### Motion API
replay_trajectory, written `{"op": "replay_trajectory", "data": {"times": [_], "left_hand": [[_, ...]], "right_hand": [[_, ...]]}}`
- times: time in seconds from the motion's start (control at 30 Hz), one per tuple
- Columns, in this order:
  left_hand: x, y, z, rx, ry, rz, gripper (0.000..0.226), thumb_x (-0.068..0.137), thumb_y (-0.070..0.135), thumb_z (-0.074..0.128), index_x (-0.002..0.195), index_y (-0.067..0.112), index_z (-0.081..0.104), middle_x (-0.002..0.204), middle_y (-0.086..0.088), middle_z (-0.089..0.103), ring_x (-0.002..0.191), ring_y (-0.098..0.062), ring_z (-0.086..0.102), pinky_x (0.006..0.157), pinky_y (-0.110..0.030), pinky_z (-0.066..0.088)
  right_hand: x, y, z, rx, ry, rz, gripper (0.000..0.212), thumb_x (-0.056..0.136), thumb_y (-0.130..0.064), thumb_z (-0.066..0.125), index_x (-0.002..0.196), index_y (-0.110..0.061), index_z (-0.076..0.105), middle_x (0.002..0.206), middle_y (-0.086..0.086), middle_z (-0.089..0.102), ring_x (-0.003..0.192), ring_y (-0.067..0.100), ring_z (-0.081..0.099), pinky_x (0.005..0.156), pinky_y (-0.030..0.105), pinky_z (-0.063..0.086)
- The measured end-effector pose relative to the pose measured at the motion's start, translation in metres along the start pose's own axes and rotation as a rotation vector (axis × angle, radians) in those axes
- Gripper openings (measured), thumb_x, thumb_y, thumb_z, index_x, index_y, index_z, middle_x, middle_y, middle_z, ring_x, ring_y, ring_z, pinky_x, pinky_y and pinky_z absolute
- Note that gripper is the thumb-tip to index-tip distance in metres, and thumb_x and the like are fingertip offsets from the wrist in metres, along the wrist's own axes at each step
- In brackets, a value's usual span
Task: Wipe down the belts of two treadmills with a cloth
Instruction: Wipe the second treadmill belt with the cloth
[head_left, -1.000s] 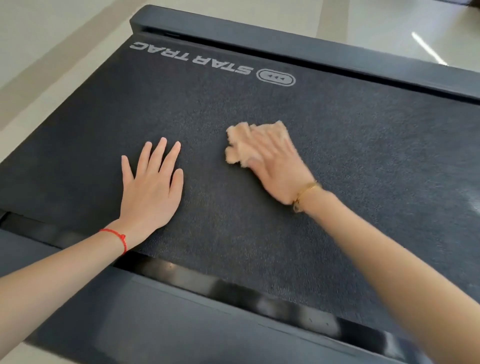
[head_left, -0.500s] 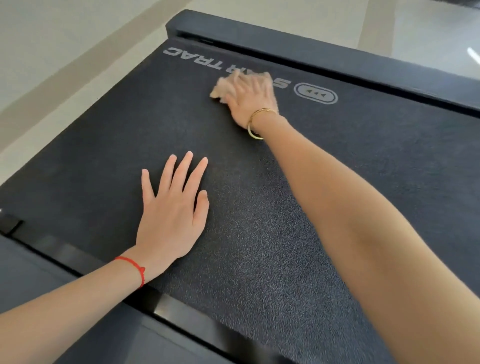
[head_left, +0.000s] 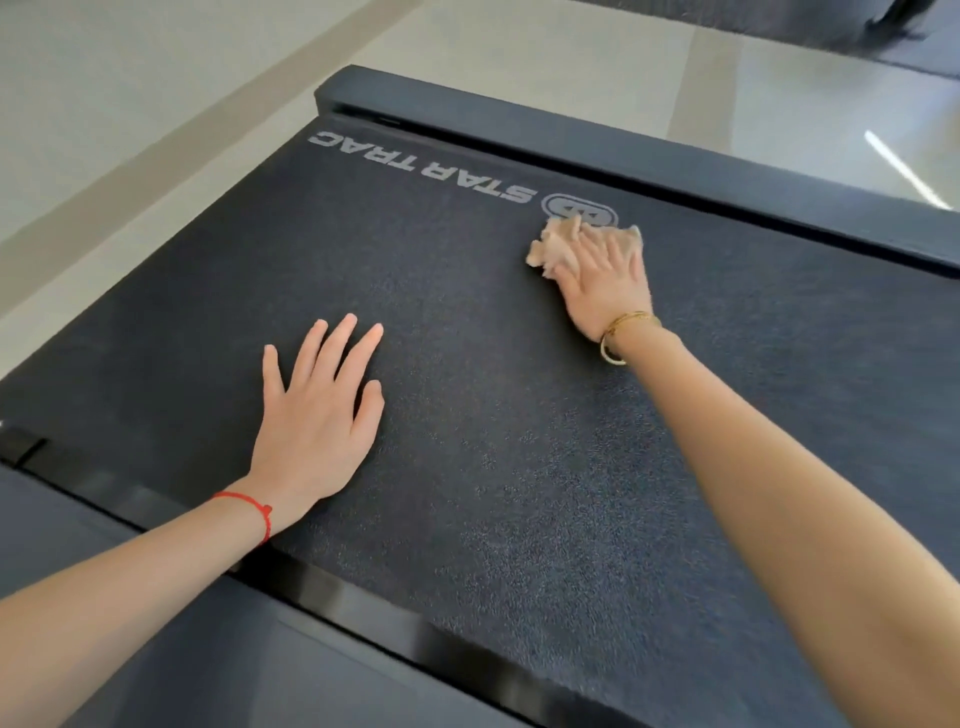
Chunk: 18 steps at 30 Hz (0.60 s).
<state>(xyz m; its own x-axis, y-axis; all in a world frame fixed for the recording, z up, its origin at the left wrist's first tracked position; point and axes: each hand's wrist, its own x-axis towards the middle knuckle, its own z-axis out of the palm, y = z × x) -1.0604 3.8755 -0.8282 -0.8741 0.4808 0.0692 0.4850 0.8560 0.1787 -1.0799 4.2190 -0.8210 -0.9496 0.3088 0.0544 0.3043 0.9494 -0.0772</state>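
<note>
On belt (head_left: 467, 415): left hand (head_left: 311, 415) flat, fingers straight, at 8 o'clock; right hand (head_left: 602, 280) presses cloth (head_left: 553, 244), fingers extended, at 1 o'clock.

The scene is evenly and brightly lit. A streak of glare is seen on the floor (head_left: 906, 169) at the upper right. The right hand (head_left: 602, 283) is slightly smeared by motion blur. Straight edges are bowed by wide-angle distortion.

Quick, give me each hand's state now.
Left hand: open, flat on the belt.
Right hand: open, fingers pressing the cloth.
</note>
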Motion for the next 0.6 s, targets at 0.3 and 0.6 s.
{"op": "replay_trajectory", "data": {"times": [0.3, 0.6], "left_hand": [[-0.016, -0.002, -0.013, 0.026, 0.003, -0.082, 0.054, 0.103, 0.033, 0.033, 0.156, 0.023, 0.027, 0.162, -0.008, 0.027, 0.151, -0.030, 0.017, 0.118, -0.064, 0.015], [-0.043, -0.058, -0.045, 0.074, -0.079, -0.099, 0.056, 0.105, 0.036, 0.027, 0.159, 0.028, 0.014, 0.166, 0.000, 0.013, 0.153, -0.022, 0.005, 0.121, -0.056, 0.010]], "right_hand": [[-0.166, -0.102, -0.017, 0.149, -0.067, -0.490, 0.064, 0.098, -0.047, 0.011, 0.154, -0.017, 0.021, 0.155, -0.001, 0.033, 0.147, 0.025, 0.018, 0.121, 0.050, 0.003], [-0.145, -0.124, -0.011, 0.187, -0.117, -0.504, 0.067, 0.094, -0.052, 0.002, 0.155, -0.027, 0.015, 0.162, -0.008, 0.017, 0.150, 0.020, 0.006, 0.121, 0.043, -0.003]]}}
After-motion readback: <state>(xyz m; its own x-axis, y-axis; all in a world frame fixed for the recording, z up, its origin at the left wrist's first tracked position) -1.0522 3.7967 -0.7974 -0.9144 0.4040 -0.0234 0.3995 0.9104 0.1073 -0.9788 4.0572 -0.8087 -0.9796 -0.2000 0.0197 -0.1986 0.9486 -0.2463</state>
